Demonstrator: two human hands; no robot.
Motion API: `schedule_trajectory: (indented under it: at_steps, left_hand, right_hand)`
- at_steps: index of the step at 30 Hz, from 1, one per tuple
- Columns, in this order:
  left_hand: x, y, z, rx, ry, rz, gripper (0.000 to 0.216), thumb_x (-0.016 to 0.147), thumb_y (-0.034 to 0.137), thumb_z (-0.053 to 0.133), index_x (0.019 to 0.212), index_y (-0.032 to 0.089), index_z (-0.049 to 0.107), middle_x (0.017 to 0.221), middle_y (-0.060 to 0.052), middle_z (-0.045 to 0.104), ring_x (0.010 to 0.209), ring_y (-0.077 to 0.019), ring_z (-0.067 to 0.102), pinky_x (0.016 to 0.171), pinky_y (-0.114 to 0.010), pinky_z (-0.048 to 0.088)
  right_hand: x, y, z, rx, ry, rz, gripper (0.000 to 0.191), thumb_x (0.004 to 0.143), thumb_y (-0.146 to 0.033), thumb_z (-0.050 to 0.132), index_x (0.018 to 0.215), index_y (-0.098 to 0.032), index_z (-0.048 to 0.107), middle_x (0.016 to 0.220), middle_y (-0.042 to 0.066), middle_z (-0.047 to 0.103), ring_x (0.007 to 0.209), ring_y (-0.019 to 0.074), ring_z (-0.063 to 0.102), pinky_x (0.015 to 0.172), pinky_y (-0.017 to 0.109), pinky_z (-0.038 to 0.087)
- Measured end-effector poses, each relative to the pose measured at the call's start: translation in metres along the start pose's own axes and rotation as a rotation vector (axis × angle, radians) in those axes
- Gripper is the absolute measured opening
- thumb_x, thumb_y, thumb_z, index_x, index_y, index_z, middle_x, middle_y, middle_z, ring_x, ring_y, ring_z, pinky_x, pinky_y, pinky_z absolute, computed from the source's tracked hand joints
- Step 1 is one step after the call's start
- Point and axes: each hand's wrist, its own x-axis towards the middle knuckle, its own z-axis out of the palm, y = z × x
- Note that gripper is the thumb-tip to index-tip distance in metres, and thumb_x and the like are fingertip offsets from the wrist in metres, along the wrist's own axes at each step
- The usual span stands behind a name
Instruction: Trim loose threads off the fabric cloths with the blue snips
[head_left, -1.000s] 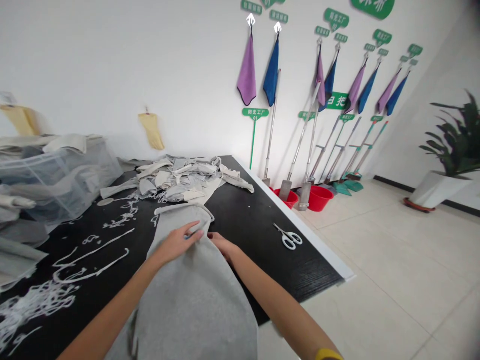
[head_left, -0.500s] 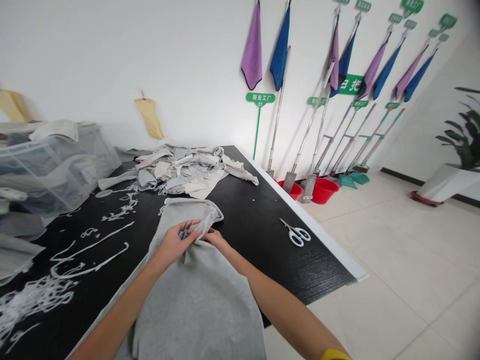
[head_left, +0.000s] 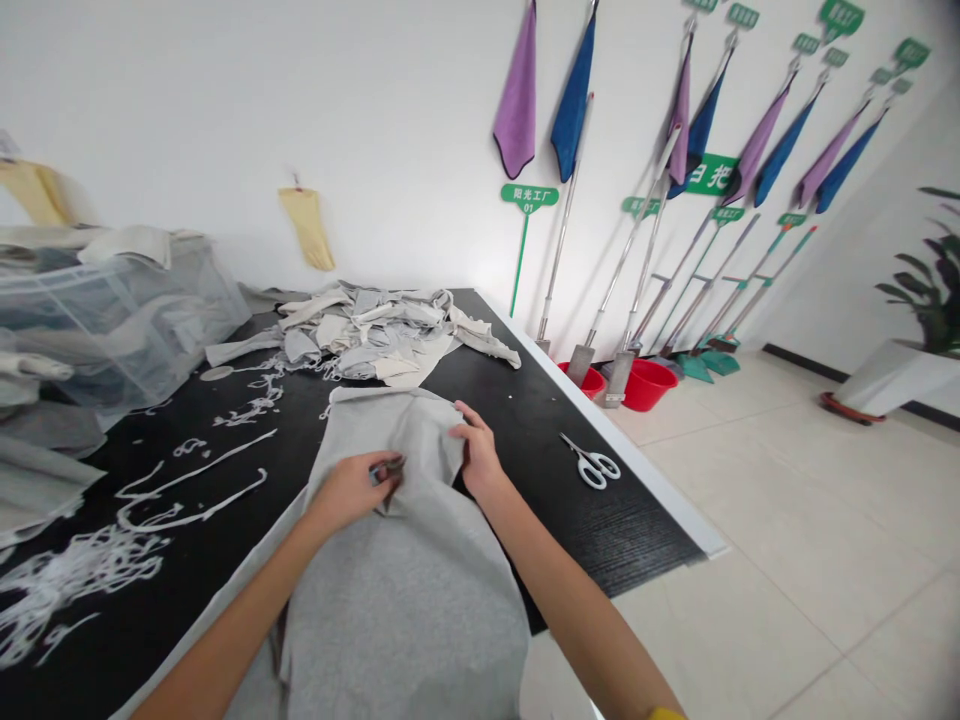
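Note:
A large piece of grey cloth (head_left: 409, 590) runs from the black table (head_left: 536, 400) down toward me, creased near its far end. My left hand (head_left: 352, 495) is closed on the cloth's middle, with folds bunched at the fingertips. Within that hand shows part of a small blue-and-metal tool (head_left: 391, 466); fingers hide most of it. At the cloth's right edge, my right hand (head_left: 478, 452) grips the fabric between thumb and fingers. White-handled scissors (head_left: 596, 466) lie to the right, apart from both hands.
Grey and cream cloth pieces (head_left: 375, 330) are heaped at the back. A clear plastic bin (head_left: 142, 330) of fabric stands left, near white fabric strips (head_left: 82, 580). Past the table's right edge are red basins (head_left: 649, 385) and mops (head_left: 630, 240) against the wall.
My right hand has moved from beneath the fold by my left hand out to the cloth's right edge. The folded-over far corner now lies more spread out.

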Motion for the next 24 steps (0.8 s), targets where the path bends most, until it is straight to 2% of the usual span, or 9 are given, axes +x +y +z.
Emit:
schedule_trajectory:
  at_steps: [3,6,9,12,14,16,19,21,24]
  left_hand:
    - [-0.003,-0.007,0.005,0.182,-0.005,-0.028,0.043,0.084,0.045,0.056,0.121,0.026,0.068,0.104,-0.009,0.072,0.095,-0.0277,0.066,0.085,-0.036,0.047]
    - [-0.005,-0.010,0.005,0.321,-0.008,-0.058,0.046,0.091,0.047,0.046,0.129,0.028,0.063,0.108,-0.012,0.069,0.100,-0.0307,0.065,0.087,-0.040,0.047]
    - [-0.005,-0.011,0.001,0.417,-0.032,-0.076,0.048,0.094,0.045,0.039,0.132,0.027,0.061,0.113,-0.015,0.068,0.103,-0.0319,0.065,0.087,-0.042,0.047]
    - [-0.005,-0.011,-0.005,0.486,-0.081,-0.090,0.048,0.095,0.043,0.038,0.134,0.026,0.060,0.112,-0.016,0.069,0.103,-0.0332,0.066,0.085,-0.043,0.048]
    - [-0.007,-0.012,-0.009,0.518,-0.116,-0.091,0.049,0.095,0.041,0.037,0.135,0.026,0.059,0.111,-0.017,0.070,0.102,-0.0338,0.066,0.083,-0.043,0.049]
    - [-0.010,-0.011,-0.013,0.541,-0.144,-0.087,0.049,0.095,0.041,0.036,0.137,0.026,0.057,0.111,-0.017,0.070,0.102,-0.0339,0.066,0.083,-0.044,0.049]
    - [-0.011,-0.009,-0.017,0.568,-0.170,-0.082,0.051,0.095,0.042,0.035,0.139,0.025,0.055,0.113,-0.019,0.070,0.103,-0.0352,0.066,0.084,-0.046,0.049]
    - [-0.011,-0.007,-0.019,0.581,-0.181,-0.077,0.052,0.095,0.041,0.034,0.139,0.024,0.054,0.112,-0.020,0.070,0.102,-0.0357,0.066,0.085,-0.047,0.049]
    - [-0.008,-0.007,-0.023,0.588,-0.203,-0.065,0.051,0.095,0.036,0.033,0.139,0.024,0.055,0.113,-0.019,0.070,0.102,-0.0344,0.067,0.086,-0.046,0.049]
  right_hand:
    - [0.010,-0.019,-0.010,-0.123,0.124,-0.149,0.068,0.052,-0.011,0.058,0.119,-0.019,0.066,0.068,-0.003,0.063,0.061,0.0135,0.055,0.058,0.025,0.046]
    - [0.024,-0.036,-0.025,-0.221,0.176,-0.232,0.067,0.052,-0.010,0.055,0.118,-0.017,0.067,0.060,-0.007,0.054,0.057,0.0102,0.049,0.058,0.022,0.043]
    - [0.032,-0.045,-0.043,-0.327,0.138,-0.214,0.058,0.052,-0.009,0.055,0.108,-0.016,0.071,0.053,-0.009,0.049,0.052,0.0088,0.045,0.053,0.022,0.040]
    - [0.033,-0.045,-0.059,-0.461,0.098,-0.116,0.045,0.050,-0.006,0.059,0.092,-0.014,0.073,0.052,-0.007,0.052,0.049,0.0099,0.048,0.050,0.023,0.042]
    - [0.031,-0.040,-0.068,-0.534,0.100,-0.076,0.041,0.050,-0.005,0.063,0.090,-0.014,0.072,0.057,-0.005,0.058,0.052,0.0125,0.055,0.051,0.026,0.046]
    - [0.029,-0.032,-0.074,-0.591,0.118,-0.090,0.045,0.053,-0.010,0.069,0.098,-0.016,0.069,0.067,-0.002,0.064,0.060,0.0152,0.062,0.055,0.027,0.051]
    - [0.029,-0.020,-0.077,-0.674,0.153,-0.151,0.059,0.058,-0.019,0.075,0.116,-0.017,0.063,0.083,0.001,0.070,0.071,0.0173,0.067,0.062,0.028,0.054]
    - [0.032,-0.013,-0.078,-0.747,0.192,-0.192,0.068,0.056,-0.018,0.076,0.122,-0.015,0.060,0.090,0.004,0.072,0.076,0.0190,0.069,0.068,0.030,0.055]
    - [0.042,-0.009,-0.077,-0.873,0.272,-0.275,0.067,0.057,-0.015,0.073,0.123,-0.013,0.061,0.099,0.009,0.073,0.088,0.0223,0.069,0.080,0.032,0.054]
